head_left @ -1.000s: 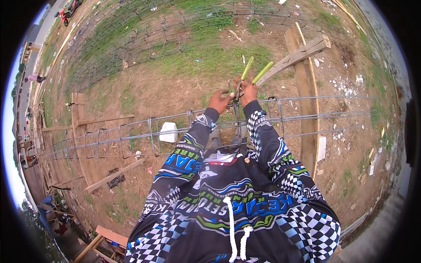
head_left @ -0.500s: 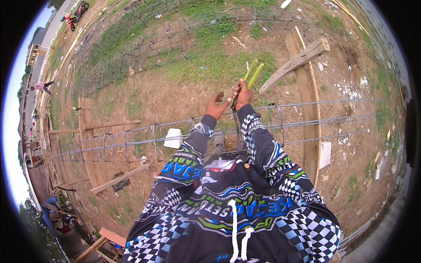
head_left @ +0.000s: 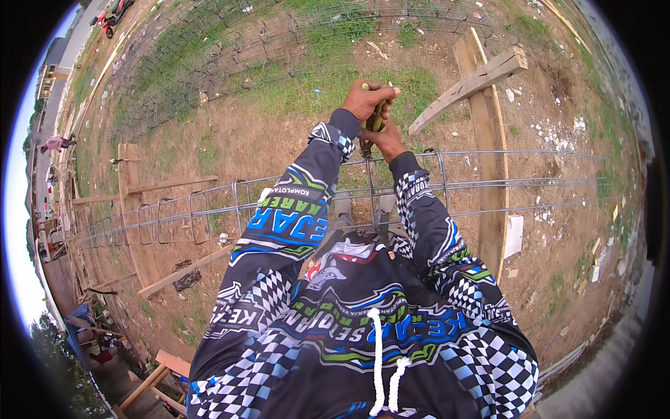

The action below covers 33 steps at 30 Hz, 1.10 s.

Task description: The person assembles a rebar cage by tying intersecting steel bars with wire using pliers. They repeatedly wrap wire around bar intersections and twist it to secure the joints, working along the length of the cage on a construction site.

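Note:
A pair of pincers with yellow-green handles [head_left: 377, 120] stands upright over the far bar of a long steel rebar cage [head_left: 447, 185]. My left hand [head_left: 366, 102] is closed round the upper part of the handles. Just below it, my right hand [head_left: 388, 142] grips the pincers too, with its fingers partly hidden. The dark jaws point down at the bar beside a rectangular stirrup [head_left: 371, 187]. Whether they bite on a tie wire there is too small to tell. The cage runs crosswise in front of my body, with several stirrups spaced along its left part.
Wooden supports stand under the cage, a plank [head_left: 490, 133] on the right and a post [head_left: 132, 202] on the left. A slanted beam [head_left: 469, 89] juts near my right hand. More rebar cages [head_left: 230, 59] lie on the grass beyond. A person [head_left: 54, 144] is far left.
My left hand has risen from beside the pincers and closed over their handles. My right hand has shifted slightly lower and nearer the cage. The handles, spread before, are now mostly covered.

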Tool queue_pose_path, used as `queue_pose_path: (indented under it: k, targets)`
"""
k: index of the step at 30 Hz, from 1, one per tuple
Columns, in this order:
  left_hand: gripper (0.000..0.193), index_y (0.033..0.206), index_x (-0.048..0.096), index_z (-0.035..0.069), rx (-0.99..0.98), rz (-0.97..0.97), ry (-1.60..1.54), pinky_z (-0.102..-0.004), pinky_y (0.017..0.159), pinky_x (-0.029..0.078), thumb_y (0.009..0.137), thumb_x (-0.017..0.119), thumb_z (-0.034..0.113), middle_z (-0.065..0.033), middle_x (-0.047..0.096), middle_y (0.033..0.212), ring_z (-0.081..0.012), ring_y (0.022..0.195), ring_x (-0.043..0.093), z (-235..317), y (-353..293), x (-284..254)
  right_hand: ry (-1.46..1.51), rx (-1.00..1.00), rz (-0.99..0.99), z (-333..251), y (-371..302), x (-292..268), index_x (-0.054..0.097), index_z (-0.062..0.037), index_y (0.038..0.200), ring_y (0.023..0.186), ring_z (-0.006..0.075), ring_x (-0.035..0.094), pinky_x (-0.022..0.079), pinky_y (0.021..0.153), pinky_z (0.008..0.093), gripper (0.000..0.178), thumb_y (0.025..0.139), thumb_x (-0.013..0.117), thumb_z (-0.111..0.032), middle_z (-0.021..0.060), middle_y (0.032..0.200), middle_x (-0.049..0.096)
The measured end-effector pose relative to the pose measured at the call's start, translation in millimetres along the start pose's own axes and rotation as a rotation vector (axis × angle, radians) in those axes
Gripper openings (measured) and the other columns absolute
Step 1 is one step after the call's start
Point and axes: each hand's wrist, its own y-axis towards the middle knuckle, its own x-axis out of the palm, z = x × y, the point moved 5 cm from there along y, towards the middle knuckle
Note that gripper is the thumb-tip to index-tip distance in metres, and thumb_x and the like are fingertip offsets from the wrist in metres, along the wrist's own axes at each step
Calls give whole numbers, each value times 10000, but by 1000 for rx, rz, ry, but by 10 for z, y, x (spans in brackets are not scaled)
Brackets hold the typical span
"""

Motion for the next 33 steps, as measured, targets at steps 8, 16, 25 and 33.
queue_pose_path:
  k: [8,16,25,33]
  targets:
    - [199,645,646,4,75,-252,14,-273,530,409,756,736,143,-29,587,569,-102,549,539,-77,-438,79,12,-49,-243,-47,-219,115,591,-81,1112,962,133,582,485,830,317,498,689,854,-108,4,1039,617]
    - [203,759,691,-9,174,-333,185,-264,587,425,717,746,182,-39,628,662,-100,644,563,-264,-677,90,-14,-303,-44,365,-271,128,545,-58,1165,1011,158,589,506,826,327,491,737,786,-43,42,1089,601]
    - [436,755,673,-23,219,848,298,-327,566,489,754,794,395,-40,602,634,-143,606,575,150,-223,216,-242,-81,621,596,317,193,622,-32,1064,874,205,660,488,703,351,349,789,732,-216,148,942,681]
    - [336,658,630,21,321,526,34,-246,492,404,874,697,270,-17,583,591,-72,518,509,14,-728,128,-434,-74,-365,-152,-45,-33,596,-4,1103,1008,154,579,476,863,309,481,698,812,-150,79,1090,633]
